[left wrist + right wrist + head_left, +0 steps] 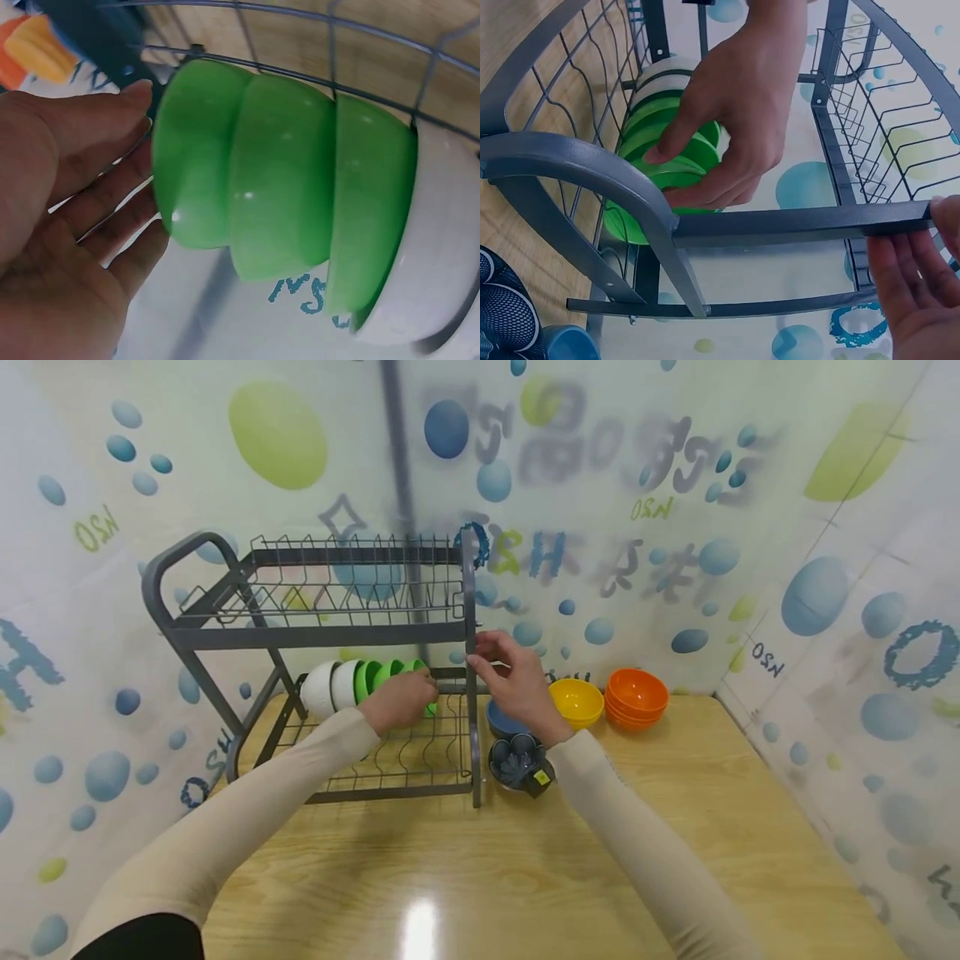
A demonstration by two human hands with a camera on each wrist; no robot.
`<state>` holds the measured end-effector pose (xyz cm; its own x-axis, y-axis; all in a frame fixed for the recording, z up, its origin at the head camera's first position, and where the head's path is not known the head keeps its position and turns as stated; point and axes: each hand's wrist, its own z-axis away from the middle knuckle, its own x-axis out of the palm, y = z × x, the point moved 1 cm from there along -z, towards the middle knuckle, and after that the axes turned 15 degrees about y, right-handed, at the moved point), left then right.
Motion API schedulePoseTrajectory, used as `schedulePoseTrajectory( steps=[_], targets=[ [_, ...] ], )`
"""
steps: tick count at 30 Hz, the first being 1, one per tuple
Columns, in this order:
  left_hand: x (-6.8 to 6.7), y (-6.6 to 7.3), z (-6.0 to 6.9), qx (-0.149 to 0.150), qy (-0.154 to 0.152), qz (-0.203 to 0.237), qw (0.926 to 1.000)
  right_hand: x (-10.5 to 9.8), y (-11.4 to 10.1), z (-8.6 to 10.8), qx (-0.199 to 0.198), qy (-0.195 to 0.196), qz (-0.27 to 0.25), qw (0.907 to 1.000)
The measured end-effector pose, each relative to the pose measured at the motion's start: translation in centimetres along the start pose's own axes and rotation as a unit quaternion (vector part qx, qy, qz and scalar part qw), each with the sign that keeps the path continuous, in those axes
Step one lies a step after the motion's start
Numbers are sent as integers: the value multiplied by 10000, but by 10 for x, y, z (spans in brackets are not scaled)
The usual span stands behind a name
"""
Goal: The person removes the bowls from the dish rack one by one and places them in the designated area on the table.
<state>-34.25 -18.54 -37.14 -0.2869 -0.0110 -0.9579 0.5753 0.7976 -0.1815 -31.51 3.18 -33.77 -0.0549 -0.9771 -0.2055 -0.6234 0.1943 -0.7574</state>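
A dark grey two-tier dish rack (322, 637) stands against the patterned backdrop. On its lower tier, three green bowls (281, 180) stand on edge in a row beside white bowls (439, 247). My left hand (401, 700) reaches into the lower tier at the end of that row. In the left wrist view its fingers (139, 259) extend loosely by the outermost green bowl, at or very near its surface. My right hand (517, 681) grips the rack's right upright, with thumb and fingers on opposite sides of the bar (802, 223) in the right wrist view.
Right of the rack are a blue bowl (504, 720), a dark mesh-covered bundle (517, 762) with a yellow label, a yellow bowl (577, 702) and stacked orange bowls (636, 697). The wooden table (525, 877) extends in front. The upper wire tier overhangs the bowls.
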Motion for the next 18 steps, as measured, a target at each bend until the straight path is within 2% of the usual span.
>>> schedulePoseTrajectory(
  steps=[4, 9, 14, 18],
  targets=[
    [11, -2, -2, 346, 26, -625, 9974, 2, 0, 0, -88, 32, 53, 9999],
    [16, -2, -2, 856, 233, -1180, 9890, 4, 0, 2, -81, 41, 99, 9999],
    [21, -2, -3, 1025, 341, -1351, 9849, 4, 0, 2, -73, 83, 176, 9998],
    [24, -3, -6, 1040, 418, -1305, 9851, 3, 0, 2, -109, 93, 178, 9997]
  ],
)
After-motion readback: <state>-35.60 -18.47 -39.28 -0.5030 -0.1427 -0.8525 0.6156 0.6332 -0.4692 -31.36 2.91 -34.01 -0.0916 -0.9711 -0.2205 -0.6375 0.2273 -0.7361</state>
